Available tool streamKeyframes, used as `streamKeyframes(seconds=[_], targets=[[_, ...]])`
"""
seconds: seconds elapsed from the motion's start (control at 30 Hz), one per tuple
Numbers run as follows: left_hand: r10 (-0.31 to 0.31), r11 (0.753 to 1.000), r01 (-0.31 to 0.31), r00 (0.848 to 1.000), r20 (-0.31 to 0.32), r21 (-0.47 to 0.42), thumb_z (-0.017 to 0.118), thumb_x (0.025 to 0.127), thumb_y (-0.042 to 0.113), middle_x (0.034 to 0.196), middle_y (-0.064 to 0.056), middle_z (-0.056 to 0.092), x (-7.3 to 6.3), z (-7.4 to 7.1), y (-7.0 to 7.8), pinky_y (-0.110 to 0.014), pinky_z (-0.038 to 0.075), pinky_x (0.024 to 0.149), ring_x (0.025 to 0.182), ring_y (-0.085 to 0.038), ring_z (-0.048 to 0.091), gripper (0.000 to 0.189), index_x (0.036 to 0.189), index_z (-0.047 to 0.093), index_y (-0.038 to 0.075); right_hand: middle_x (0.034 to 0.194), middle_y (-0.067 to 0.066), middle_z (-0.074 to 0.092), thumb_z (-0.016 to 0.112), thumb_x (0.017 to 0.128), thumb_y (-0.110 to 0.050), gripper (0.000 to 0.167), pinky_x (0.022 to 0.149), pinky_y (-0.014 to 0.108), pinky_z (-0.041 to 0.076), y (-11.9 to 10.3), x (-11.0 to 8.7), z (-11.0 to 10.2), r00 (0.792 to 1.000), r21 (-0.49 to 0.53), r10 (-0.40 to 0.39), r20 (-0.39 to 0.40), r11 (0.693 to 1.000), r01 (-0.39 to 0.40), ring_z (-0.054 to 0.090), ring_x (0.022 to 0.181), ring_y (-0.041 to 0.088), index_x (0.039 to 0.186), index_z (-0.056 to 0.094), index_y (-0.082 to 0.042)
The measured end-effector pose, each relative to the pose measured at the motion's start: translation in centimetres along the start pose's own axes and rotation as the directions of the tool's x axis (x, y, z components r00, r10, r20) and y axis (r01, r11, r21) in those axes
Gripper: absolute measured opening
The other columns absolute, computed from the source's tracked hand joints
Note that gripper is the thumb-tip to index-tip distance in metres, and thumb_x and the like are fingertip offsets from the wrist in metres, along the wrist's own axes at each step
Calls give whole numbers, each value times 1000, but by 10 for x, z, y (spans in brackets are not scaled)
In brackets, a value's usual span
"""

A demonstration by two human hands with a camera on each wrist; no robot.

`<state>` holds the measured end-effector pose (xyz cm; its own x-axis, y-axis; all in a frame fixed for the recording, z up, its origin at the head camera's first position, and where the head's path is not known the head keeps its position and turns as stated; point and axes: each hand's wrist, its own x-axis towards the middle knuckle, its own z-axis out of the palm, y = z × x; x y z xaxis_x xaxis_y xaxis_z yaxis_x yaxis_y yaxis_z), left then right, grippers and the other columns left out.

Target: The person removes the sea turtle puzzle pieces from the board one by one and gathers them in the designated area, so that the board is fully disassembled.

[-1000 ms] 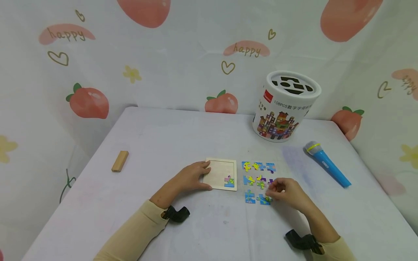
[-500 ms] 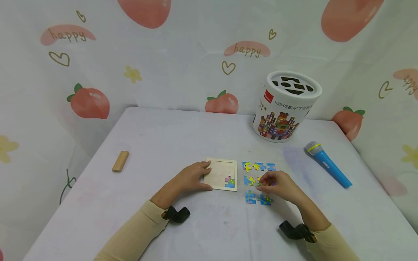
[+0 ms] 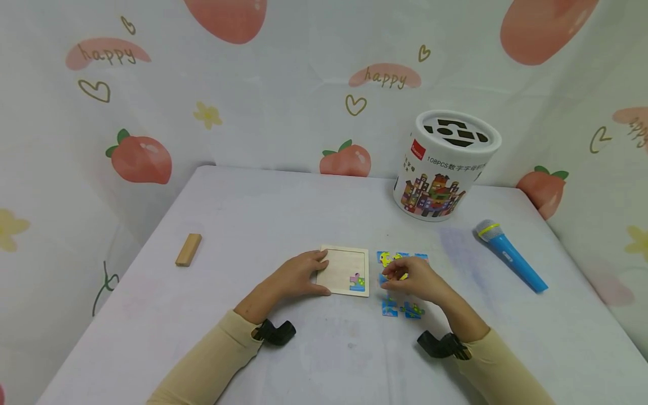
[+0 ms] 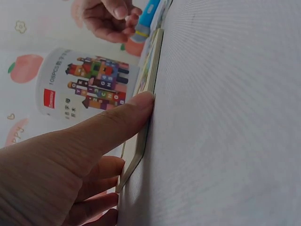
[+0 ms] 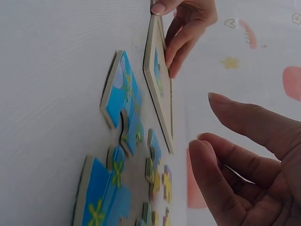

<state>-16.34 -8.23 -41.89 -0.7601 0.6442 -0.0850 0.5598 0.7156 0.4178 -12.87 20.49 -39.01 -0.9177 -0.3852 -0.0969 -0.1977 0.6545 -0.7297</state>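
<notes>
My left hand point(image 3: 298, 274) holds the left side of a square wooden puzzle tray point(image 3: 334, 274), its thumb on the near edge and its fingers farther back. One jigsaw piece point(image 3: 357, 283), pink, green and blue, lies in the tray's near right corner. My right hand point(image 3: 420, 279) hovers over the loose jigsaw pieces point(image 3: 388, 309) to the right of the tray, hiding several of them. In the right wrist view, a gap shows between its thumb and bent fingers point(image 5: 207, 169), with nothing in it. Blue and yellow jigsaw pieces point(image 5: 120, 94) lie below that hand.
A white block bucket point(image 3: 440, 174) with a slotted lid stands at the back right. A blue toy microphone point(image 3: 513, 259) lies at the right. One small wooden block point(image 3: 189, 250) lies on the left of the white-covered table point(image 3: 268, 208). Behind hangs a peach-print cloth.
My right hand has moved left over the loose jigsaw pieces, from their right side toward the tray. The left hand and the tray have stayed in place.
</notes>
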Motion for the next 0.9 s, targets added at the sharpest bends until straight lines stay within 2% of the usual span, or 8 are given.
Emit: streamKeyframes(seconds=[0.17,0.33,0.53,0.9], targets=[[0,1000,0,1000,2,4,75,75,43,147,-12,37,1,0,0,-40,32,111,137,-27,36,76,133,49,2,85,8,66,76,77,-17,27,61,20,46,-2,9,5,1000,-2,-12,8,1000,12,55,72,9,96,69,1],[0,1000,0,1000,0,7,75,75,43,147,-13,38,1,0,0,-39,32,111,136,-27,36,76,133,49,2,83,5,64,76,77,-18,27,62,21,45,-6,20,9,999,13,19,45,1000,-19,54,72,12,97,69,0],[3,1000,-3,1000,0,7,74,75,44,147,-12,38,1,1,-1,-40,33,110,136,-27,36,76,133,49,2,84,8,65,76,77,-13,23,62,24,47,-12,29,16,997,25,-5,75,1000,3,56,71,12,95,68,0],[7,1000,-7,1000,8,-1,75,75,43,147,-13,38,0,-2,1,-39,32,111,136,-27,36,76,133,49,1,90,6,65,75,76,-10,25,62,24,48,-23,43,27,986,33,98,135,994,-103,54,70,12,98,68,0]])
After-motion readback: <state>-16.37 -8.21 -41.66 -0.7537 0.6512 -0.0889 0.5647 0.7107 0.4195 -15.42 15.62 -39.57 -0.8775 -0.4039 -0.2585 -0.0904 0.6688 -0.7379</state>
